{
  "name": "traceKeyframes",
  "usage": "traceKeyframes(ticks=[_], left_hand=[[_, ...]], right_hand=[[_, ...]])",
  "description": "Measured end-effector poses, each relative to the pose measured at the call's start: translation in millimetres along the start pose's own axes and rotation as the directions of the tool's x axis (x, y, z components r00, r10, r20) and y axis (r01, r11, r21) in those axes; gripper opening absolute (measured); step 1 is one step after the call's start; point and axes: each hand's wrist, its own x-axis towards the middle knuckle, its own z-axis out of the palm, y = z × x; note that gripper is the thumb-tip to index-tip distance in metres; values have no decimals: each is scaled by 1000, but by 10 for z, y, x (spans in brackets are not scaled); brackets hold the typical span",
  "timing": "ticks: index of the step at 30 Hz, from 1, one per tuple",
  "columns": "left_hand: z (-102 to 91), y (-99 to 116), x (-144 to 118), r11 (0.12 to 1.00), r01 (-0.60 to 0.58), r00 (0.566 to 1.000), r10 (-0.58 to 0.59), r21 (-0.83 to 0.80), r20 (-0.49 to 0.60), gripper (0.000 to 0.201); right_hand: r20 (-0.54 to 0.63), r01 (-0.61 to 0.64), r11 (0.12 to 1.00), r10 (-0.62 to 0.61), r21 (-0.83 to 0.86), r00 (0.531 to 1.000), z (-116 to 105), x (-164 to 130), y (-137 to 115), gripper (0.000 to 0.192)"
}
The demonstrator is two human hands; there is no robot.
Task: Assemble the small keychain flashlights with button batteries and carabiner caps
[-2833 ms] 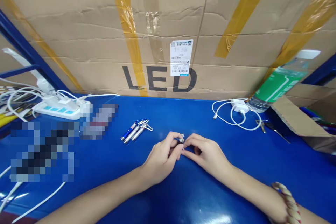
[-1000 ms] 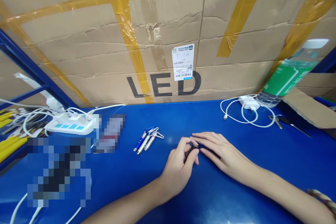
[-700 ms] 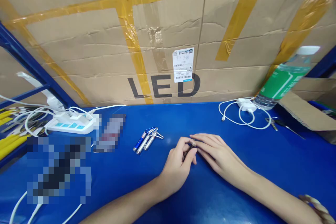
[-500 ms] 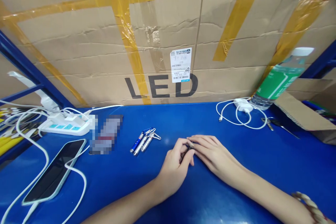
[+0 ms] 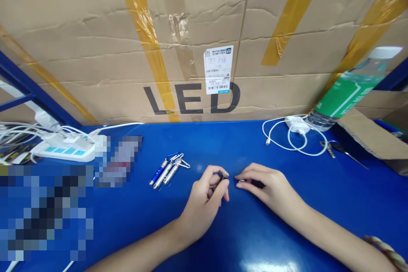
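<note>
My left hand is closed around a small dark cylinder, whose rounded metallic end sticks out between thumb and forefinger. The rest of the cylinder is hidden by the fingers. Just to the right, my right hand pinches a tiny silvery piece between thumb and fingertips; it is too small to name. A gap of blue tabletop separates the hands. Left of my left hand lie pen-shaped mini flashlights, one blue and two silver, side by side with clips at their far ends.
A large cardboard box stands along the blue table's back edge. At left are a white power strip with tangled cables and pixelated patches. A water bottle, white charger cable, scissors and an open carton are at right.
My right hand has drawn away to the right from my left hand, now pinching a tiny silvery piece. My left hand keeps the dark cylinder. The view has shifted slightly.
</note>
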Motion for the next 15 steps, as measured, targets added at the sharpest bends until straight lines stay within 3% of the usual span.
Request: traceKeyframes(ticks=[8, 15], left_hand=[[3, 5, -3, 1000, 1, 1000, -1, 30, 12, 9], [9, -4, -18, 1000, -8, 1000, 7, 22, 27, 9]], right_hand=[[-55, -61, 979, 73, 195, 996, -22, 26, -45, 15], [-150, -208, 901, 282, 381, 948, -33, 26, -154, 8]])
